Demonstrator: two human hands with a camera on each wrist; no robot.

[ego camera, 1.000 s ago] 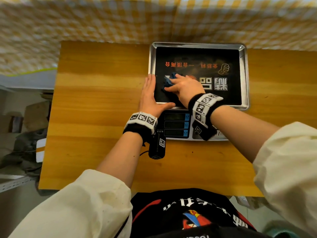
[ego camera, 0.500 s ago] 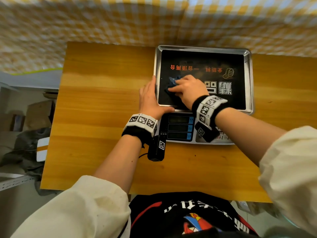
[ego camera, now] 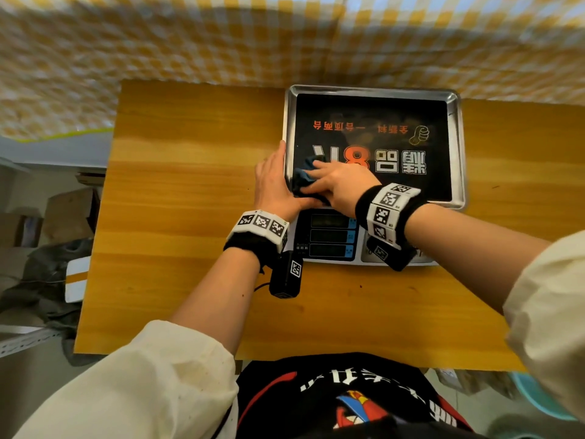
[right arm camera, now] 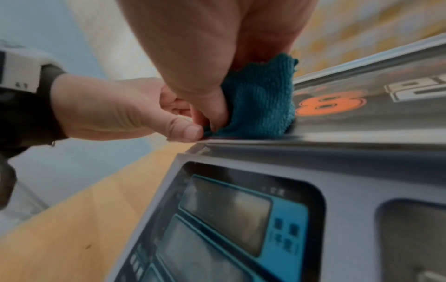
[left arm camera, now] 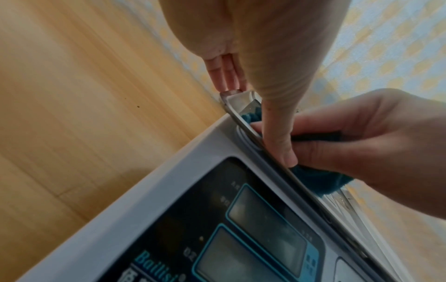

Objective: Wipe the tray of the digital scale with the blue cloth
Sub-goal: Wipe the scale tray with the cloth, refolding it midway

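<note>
Your digital scale sits near-centre on the wooden table, display panel nearest you. Just beyond it, the steel tray holds the blue cloth in its near-left corner. Your right hand pinches the cloth, bunched, against the tray floor. Your left hand braces the tray's left rim, fingers straight, thumb on the near rim. Right and far parts of the tray lie bare. Checked fabric hangs behind.
</note>
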